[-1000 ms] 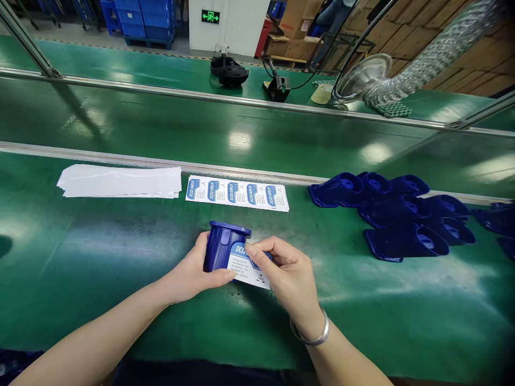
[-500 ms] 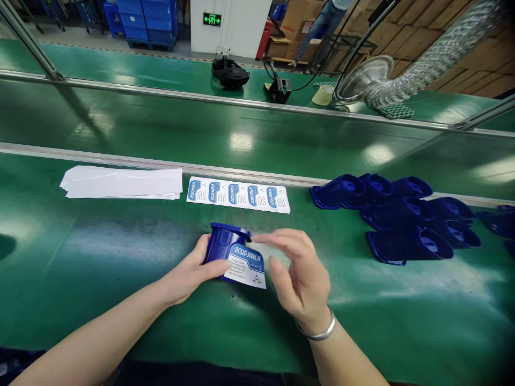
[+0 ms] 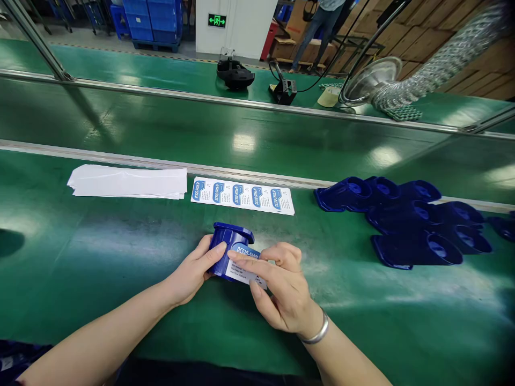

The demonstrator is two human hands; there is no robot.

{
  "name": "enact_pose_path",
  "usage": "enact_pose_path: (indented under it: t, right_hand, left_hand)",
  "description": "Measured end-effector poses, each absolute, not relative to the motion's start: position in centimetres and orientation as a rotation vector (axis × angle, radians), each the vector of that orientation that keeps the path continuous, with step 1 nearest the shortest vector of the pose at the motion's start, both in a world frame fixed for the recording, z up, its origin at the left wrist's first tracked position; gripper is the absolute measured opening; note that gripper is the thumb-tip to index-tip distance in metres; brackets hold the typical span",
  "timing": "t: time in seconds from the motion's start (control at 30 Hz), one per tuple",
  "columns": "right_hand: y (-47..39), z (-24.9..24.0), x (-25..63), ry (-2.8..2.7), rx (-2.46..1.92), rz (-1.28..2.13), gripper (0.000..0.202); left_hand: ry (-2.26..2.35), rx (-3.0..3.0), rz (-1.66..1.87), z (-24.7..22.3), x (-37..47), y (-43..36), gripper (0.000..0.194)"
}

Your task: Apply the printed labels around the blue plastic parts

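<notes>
A dark blue plastic housing [image 3: 222, 236] with a flanged rim is tilted in my left hand [image 3: 191, 273], which wraps round its left side with the thumb on the front. A white and blue label [image 3: 242, 274] printed DC520-5000 lies against the front, its right end standing out past the housing. My right hand [image 3: 284, 289], wearing a silver bangle, rests its index finger flat on the label. Its thumb is beside the label's lower right edge and its fingers are apart. Part of the label's print is hidden under the fingers.
Behind the hands lie a printed label sheet [image 3: 242, 195] and a stack of white paper [image 3: 129, 182]. Several more blue housings [image 3: 416, 246] lie at the right on the green work surface [image 3: 120, 236]. A metal rail [image 3: 257, 105] crosses behind; a ducted hose [image 3: 438, 64] hangs at upper right.
My right hand has moved left and down onto the label, its index finger now pressing across it. The left thumb has shifted off the label onto the housing. The view has shifted slightly.
</notes>
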State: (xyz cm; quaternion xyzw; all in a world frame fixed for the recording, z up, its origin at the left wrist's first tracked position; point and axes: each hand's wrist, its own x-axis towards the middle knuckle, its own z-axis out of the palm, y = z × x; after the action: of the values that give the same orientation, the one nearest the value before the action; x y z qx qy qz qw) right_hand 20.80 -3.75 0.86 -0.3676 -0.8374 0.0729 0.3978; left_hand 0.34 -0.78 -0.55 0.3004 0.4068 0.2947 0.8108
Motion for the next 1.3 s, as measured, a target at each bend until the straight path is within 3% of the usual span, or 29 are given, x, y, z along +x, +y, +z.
enact_pose_path:
  t: [0.3,0.47,0.57,0.67,0.9,1.3]
  right_hand:
    - [-5.1,1.0,20.2,-2.181,-0.672,0.106,0.035]
    - [-3.8,0.2,20.9,-1.535,-1.066,0.447,0.014]
    - [-2.8,0.0,21.0,-1.457,-1.187,0.821,0.027]
    - [-2.4,0.3,20.7,-1.474,-1.167,0.958,0.041]
    - [-2.7,0.8,20.6,-1.465,-1.236,0.937,0.042]
    - [-2.3,0.3,20.4,-1.517,-1.199,0.754,0.042]
  left_hand:
    - [0.844,0.63,0.829,-0.4,0.2,-0.4,0.039]
    - [0.84,0.685,0.877,-0.5,-0.3,-0.3,0.058]
    - [0.852,0.715,0.884,-1.0,-0.4,-0.4,0.068]
    - [0.851,0.727,0.879,-1.4,-0.3,-0.5,0.071]
    - [0.871,0.774,0.877,-1.5,0.1,-0.3,0.075]
    - [0.928,0.714,0.817,-1.4,0.0,0.0,0.065]
